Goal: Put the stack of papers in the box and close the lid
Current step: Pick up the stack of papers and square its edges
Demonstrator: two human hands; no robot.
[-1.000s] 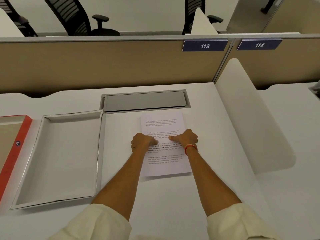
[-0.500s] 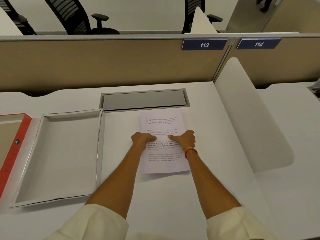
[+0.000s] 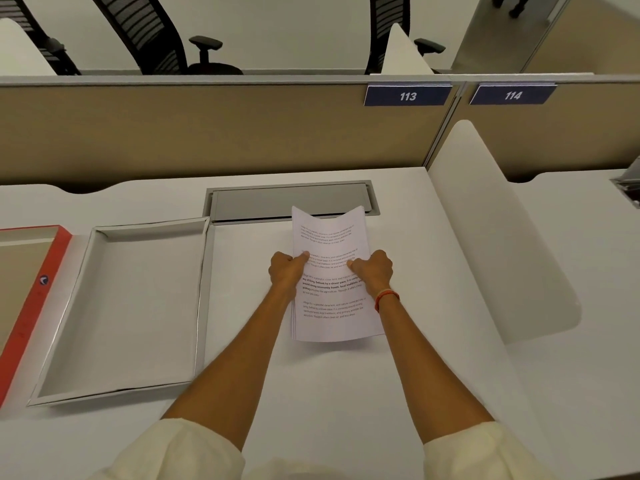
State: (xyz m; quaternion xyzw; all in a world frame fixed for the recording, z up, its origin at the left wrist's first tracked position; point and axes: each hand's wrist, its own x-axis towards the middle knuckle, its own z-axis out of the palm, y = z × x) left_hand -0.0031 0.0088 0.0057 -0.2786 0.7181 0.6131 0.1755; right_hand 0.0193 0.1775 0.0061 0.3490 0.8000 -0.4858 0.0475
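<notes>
Both arms reach out over the white table [image 3: 311,393]. The left hand [image 3: 287,271] and right hand [image 3: 375,271] clamp the stack of papers [image 3: 329,271] by its side edges, bowing it above the table's middle. Left of it, the open white box [image 3: 121,306] waits; the red lid [image 3: 31,299] lies at the left edge.

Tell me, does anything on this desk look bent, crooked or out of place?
Only the stack of papers: pinched between the left hand and right hand, it bows into a trough, far corners curling up. The open box sits slightly askew, its red lid beside it. Nothing looks damaged.
</notes>
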